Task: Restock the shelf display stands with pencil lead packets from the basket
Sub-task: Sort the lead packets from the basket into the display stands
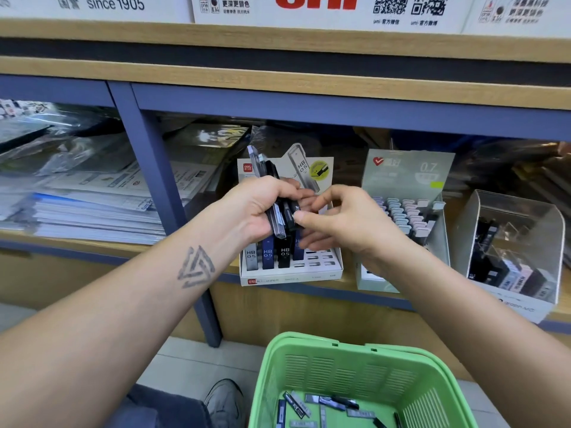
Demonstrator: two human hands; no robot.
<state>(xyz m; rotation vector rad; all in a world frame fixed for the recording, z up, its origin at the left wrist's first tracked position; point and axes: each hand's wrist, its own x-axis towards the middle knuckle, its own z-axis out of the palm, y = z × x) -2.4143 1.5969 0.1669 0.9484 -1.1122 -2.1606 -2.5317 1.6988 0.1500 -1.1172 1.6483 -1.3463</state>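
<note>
My left hand [258,205] grips a bundle of several slim pencil lead packets [272,180], clear, black and blue, held upright in front of the white HB 0.5 display stand [290,273]. My right hand [343,220] pinches one dark packet [292,211] in that bundle between thumb and fingers. The stand holds a few upright packets [268,254] in its left slots; slots on its right show open. Below, the green basket [340,353] holds several loose packets [324,406] on its floor.
A pale green 0.7 stand [404,177] full of packets sits to the right, then a clear-sided stand [519,242]. Stacked paper packs [86,205] fill the left bay behind a blue upright [160,186]. A shoe [225,400] rests beside the basket.
</note>
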